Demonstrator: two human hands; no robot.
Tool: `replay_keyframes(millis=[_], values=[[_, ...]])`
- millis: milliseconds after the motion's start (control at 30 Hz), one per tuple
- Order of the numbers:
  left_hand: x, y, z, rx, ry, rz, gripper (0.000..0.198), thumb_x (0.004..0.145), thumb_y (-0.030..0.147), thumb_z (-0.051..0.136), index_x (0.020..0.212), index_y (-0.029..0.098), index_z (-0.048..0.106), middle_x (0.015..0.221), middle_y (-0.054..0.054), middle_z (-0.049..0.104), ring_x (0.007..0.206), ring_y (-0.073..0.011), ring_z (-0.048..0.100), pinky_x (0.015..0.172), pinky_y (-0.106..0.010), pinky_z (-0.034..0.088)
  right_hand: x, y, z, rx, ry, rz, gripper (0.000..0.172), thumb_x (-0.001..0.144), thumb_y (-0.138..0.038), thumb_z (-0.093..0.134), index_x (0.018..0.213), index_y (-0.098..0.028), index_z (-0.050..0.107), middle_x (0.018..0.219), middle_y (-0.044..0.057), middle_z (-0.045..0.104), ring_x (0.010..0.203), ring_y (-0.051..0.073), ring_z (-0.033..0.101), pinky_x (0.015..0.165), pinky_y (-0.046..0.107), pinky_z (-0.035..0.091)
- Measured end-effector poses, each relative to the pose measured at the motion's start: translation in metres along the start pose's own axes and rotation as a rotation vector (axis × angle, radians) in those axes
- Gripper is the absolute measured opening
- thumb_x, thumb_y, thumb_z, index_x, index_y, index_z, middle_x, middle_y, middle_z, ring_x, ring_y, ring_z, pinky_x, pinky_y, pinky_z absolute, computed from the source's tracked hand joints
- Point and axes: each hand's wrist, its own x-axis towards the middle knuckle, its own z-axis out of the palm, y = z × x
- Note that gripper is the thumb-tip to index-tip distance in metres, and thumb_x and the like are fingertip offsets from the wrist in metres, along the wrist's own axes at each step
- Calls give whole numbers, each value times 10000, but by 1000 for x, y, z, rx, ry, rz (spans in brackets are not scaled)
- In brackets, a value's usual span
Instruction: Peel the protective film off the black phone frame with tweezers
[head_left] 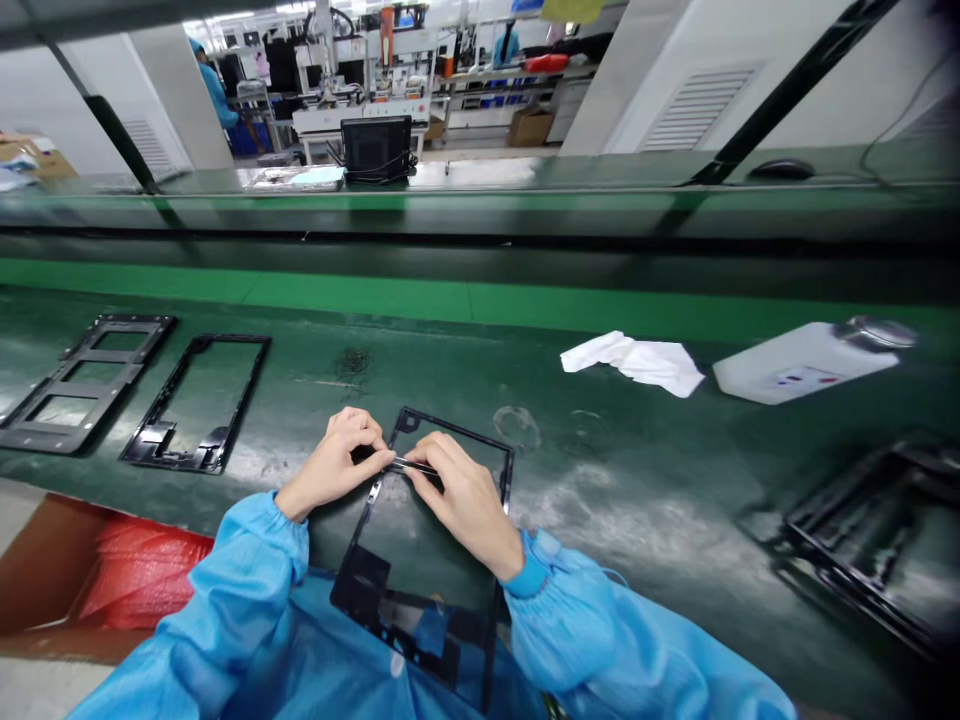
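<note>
Head view: left hand (341, 455), fingers nearly closed, at the left edge of a black frame (364, 575), grip unclear; right hand (469, 500) pinches a slim tool (412, 466).

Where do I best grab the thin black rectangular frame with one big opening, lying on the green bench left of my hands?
Probably midway along its two long side rails, from above: the frame lies flat, and the open middle leaves room to pinch each rail. I'd avoid the near end, where broader black pieces jut inward.

Frame (365, 572) partly hidden behind hands (469, 505); far-right black parts (855, 590) blurred; bottle label (806, 379) unreadable
</note>
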Motion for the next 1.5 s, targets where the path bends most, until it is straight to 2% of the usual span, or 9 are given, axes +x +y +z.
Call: replay_keyframes(millis=[100, 233, 333, 400, 467, 567, 667, 733, 1500], values=[[0, -1, -1, -18, 12, 6, 228, 942, 319, 536, 750, 199, 568, 858, -25, 597, 957, -195, 515, 907, -345, 376, 0, 0, -1, -17, 12, -15, 77, 974, -246, 468, 976, -217, 538, 971, 56, 588, 954, 207, 571, 742, 303, 464], [10, -13, -8, 122, 237, -110, 235, 969, 286, 477, 763, 197, 544, 849, -21, 614, 922, -187, 525, 867, -330, 389, 1, 1, -1, -18, 43, -5, 58, 967, -231, 476, 971, -214, 531, 962, 54, 586, 946, 201, 575, 755, 303, 468], [22, -24, -15, 271, 346, -220, 256, 954, 304, 516, 726, 194, 553, 811, -32, 623, 958, -228, 515, 922, -399, 347, 1, 0, -1, -34, -33, -34, 39, 954, -214, 498, 969, -212, 533, 961, 49, 588, 942, 195, 573, 744, 292, 468], [26, -26, -19, 321, 350, -220, 188, 947, 257, 524, 789, 201, 610, 940, -55, 659, 1093, -265, 481, 989, -455, 287, -1, -1, -1, -59, -101, -68, 34, 949, -205, 506, 955, -213, 538, 959, 45, 590, 926, 187, 572, 712, 279, 466], [23, -24, -22, 347, 301, -169, 183, 953, 187, 486, 1031, 241, 643, 1204, -52, 628, 1272, -274, 386, 1044, -475, 241, -2, -2, -2, -90, -146, -93, 36, 944, -196, 511, 946, -215, 541, 960, 41, 591, 908, 179, 573, 677, 268, 460], [8, -17, -22, 257, 81, -41, 377, 989, 213, 425, 1352, 298, 482, 1445, -21, 468, 1419, -233, 239, 1095, -463, 227, -3, -5, -1, -141, -188, -116, 35, 934, -187, 530, 949, -216, 543, 970, 38, 589, 913, 177, 571, 660, 269, 456], [-6, -13, -18, 208, -130, 37, 361, 1019, 289, 384, 1360, 325, 495, 1463, -13, 448, 1459, -230, 155, 1135, -499, 145, -3, -6, 0, -187, -220, -138, 38, 928, -184, 543, 949, -215, 543, 972, 38, 584, 921, 182, 563, 662, 276, 458], [-10, -15, -14, 220, -183, 70, 349, 1015, 312, 411, 1346, 330, 519, 1445, -18, 469, 1463, -234, 140, 1142, -521, 102, -3, -7, 1, -212, -226, -148, 32, 933, -186, 537, 948, -212, 546, 969, 41, 581, 912, 181, 558, 657, 278, 458], [-7, -21, -8, 256, -199, 124, 380, 988, 328, 492, 1368, 341, 494, 1411, -29, 502, 1464, -229, 119, 1141, -582, 20, 2, -12, 4, -205, -217, -189, 155, 975, -176, 434, 852, -202, 524, 888, 39, 582, 795, 170, 545, 620, 282, 411]])
